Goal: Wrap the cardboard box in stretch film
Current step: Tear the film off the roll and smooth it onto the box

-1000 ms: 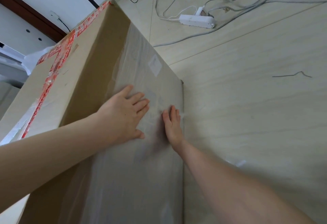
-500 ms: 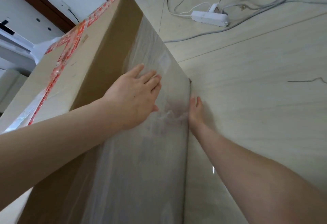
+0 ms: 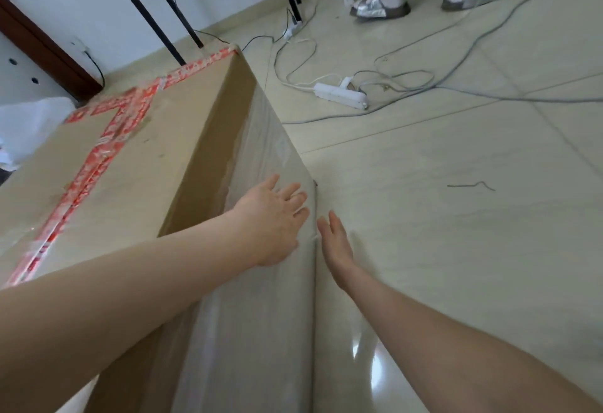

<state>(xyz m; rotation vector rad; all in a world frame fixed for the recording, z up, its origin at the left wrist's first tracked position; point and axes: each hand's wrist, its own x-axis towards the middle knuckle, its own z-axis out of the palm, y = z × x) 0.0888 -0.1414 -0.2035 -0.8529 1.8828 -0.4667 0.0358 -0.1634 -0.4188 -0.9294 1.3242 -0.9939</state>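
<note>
One pale tiled floor (image 3: 456, 249) fills most of the view, glossy, with thin grout lines and a bright glare patch near the bottom. On it stands one large cardboard box (image 3: 137, 151), at the left and centre, seen from above, with its tall right side running down to the bottom edge. The box is plain brown and matt, with sharp, straight corners. Its top is sealed with strips of red printed tape (image 3: 98, 158) that meet in a T. One layer of clear stretch film (image 3: 254, 331) covers most of that tall side. It is shiny and faintly streaked with lengthwise wrinkles, and a strip of bare cardboard shows just under the top edge.

Two bare hands reach in from below. The left hand (image 3: 272, 216) lies flat on the film near the box's right corner, fingers straight and slightly spread, gripping nothing. The right hand (image 3: 336, 243) is just past that corner, fingers straight and together and holding nothing. It seems to rest against the face round the corner, though contact cannot be confirmed.

Farther off are two feet in silver sandals (image 3: 378, 9), several black metal legs (image 3: 153, 11), looping grey and white cables (image 3: 456, 53) and one white power strip (image 3: 339, 96). One short bent wire (image 3: 471, 185) lies alone on the tiles.
</note>
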